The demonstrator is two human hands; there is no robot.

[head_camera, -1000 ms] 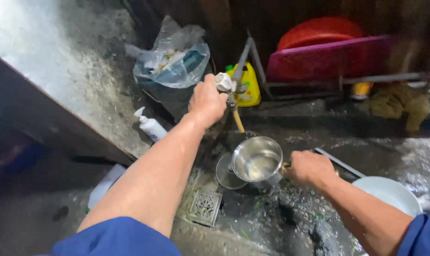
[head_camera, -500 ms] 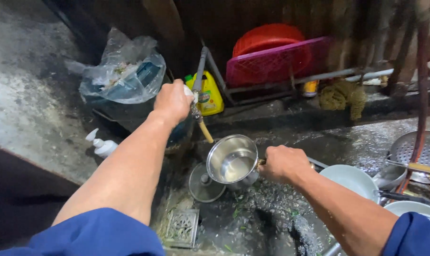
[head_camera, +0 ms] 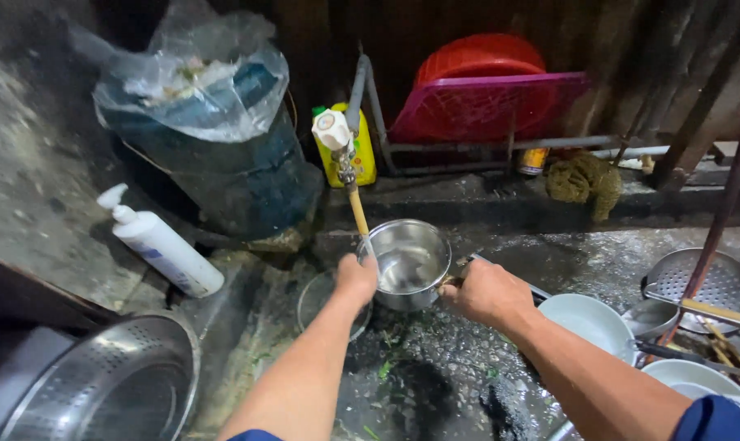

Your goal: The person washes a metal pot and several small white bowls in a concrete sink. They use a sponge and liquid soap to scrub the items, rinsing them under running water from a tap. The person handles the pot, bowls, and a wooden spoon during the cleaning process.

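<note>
My right hand (head_camera: 486, 292) grips the handle of a small steel saucepan (head_camera: 409, 260) held under the yellow spout of a wall tap (head_camera: 337, 140). A thin stream of water runs from the spout into the pan. My left hand (head_camera: 357, 276) rests against the pan's left rim, fingers curled on its edge. A round glass lid (head_camera: 319, 294) lies on the wet stone floor just below and left of the pan.
A lined bin (head_camera: 206, 139) stands at the left, a white pump bottle (head_camera: 162, 245) lies by it, a steel colander (head_camera: 117, 384) sits bottom left. A yellow bottle (head_camera: 366, 155), red baskets (head_camera: 488, 94), bowls (head_camera: 586, 320) and a strainer (head_camera: 708, 282) lie right.
My left hand has come down off the tap knob to the pan's rim. The view has shifted left, and water now falls into the pan.
</note>
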